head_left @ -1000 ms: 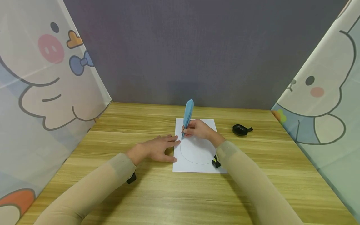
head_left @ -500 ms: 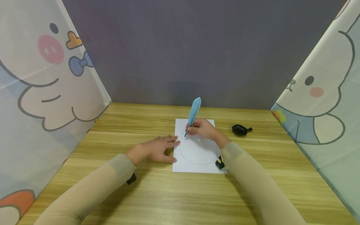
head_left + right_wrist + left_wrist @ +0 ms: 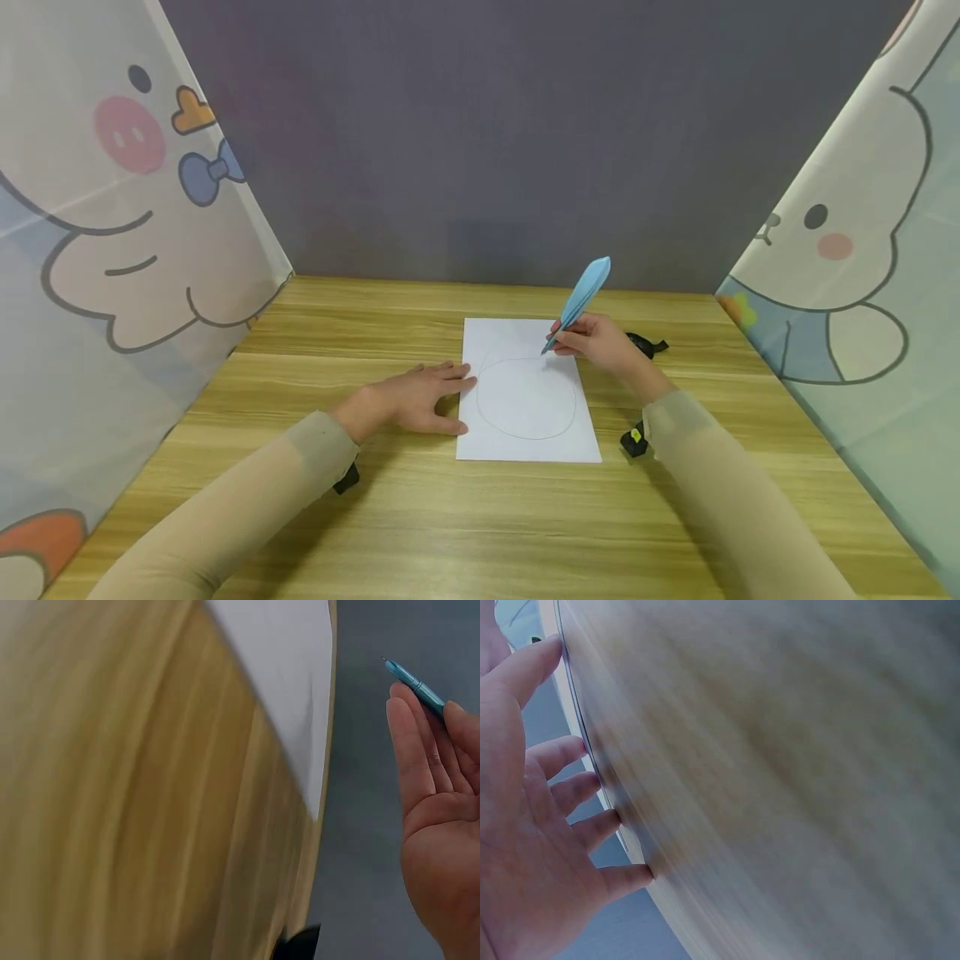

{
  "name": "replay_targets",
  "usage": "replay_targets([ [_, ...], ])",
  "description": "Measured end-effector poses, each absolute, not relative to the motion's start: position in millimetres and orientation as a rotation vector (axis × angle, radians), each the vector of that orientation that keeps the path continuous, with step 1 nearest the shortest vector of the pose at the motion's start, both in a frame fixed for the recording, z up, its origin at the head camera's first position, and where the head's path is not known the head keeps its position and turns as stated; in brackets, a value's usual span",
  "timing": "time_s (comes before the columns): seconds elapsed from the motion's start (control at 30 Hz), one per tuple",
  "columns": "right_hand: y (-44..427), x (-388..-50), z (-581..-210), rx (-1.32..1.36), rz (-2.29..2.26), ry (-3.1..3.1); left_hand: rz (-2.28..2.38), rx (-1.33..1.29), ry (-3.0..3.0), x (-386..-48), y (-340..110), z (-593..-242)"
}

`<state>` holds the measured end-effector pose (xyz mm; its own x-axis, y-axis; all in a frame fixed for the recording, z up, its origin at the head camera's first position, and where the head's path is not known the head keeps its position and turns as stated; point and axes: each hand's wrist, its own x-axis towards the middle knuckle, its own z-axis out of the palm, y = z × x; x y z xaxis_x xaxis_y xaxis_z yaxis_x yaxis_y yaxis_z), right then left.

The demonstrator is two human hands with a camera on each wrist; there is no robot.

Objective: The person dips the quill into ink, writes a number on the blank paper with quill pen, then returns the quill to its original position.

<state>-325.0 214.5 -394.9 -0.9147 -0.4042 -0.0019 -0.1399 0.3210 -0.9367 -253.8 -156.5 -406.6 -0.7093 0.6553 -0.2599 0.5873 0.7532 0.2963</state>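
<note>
A white sheet of paper lies on the table, bearing a thin, roughly round outline. Another faint stroke curves at the outline's upper left. My left hand is flat with fingers spread, its fingertips on the sheet's left edge; the left wrist view also shows the spread fingers. Over the sheet's upper right edge, my right hand pinches a blue feather pen between thumb and fingers, feather up and leaning right. In the right wrist view the tip of the pen shows against the grey backdrop, apart from the paper.
A small black oval object with a short tail lies right of the sheet, partly hidden behind my right hand. The wooden table meets a grey wall at the back. Cartoon-printed panels stand on both sides.
My right hand has moved right with the feather pen, from the sheet's left side to its upper right edge. The outline's top is now uncovered. My left hand stays in place.
</note>
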Motion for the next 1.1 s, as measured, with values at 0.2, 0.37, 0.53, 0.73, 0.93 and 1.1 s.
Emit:
replay_targets([
  [0.2, 239, -316, -399, -0.515, -1.633, 2.372, 0.278, 0.956, 2.600, -253, -157, -407],
  [0.37, 257, -309, -402, -0.516, -1.649, 2.375, 0.268, 0.961, 2.600, -254, -157, -408],
  [0.53, 272, -305, -405, -0.503, -1.675, 2.370, 0.267, 0.964, 2.599, -255, -157, -409],
  [0.73, 278, -301, -407, -0.505, -1.672, 2.375, 0.275, 0.960, 2.596, -253, -158, -408],
  [0.93, 279, -301, -410, -0.527, -1.687, 2.411, 0.283, 0.968, 2.602, -254, -158, -409],
  [1.1, 281, -300, -409, -0.550, -1.733, 2.411, 0.270, 0.964, 2.606, -253, -158, -407],
])
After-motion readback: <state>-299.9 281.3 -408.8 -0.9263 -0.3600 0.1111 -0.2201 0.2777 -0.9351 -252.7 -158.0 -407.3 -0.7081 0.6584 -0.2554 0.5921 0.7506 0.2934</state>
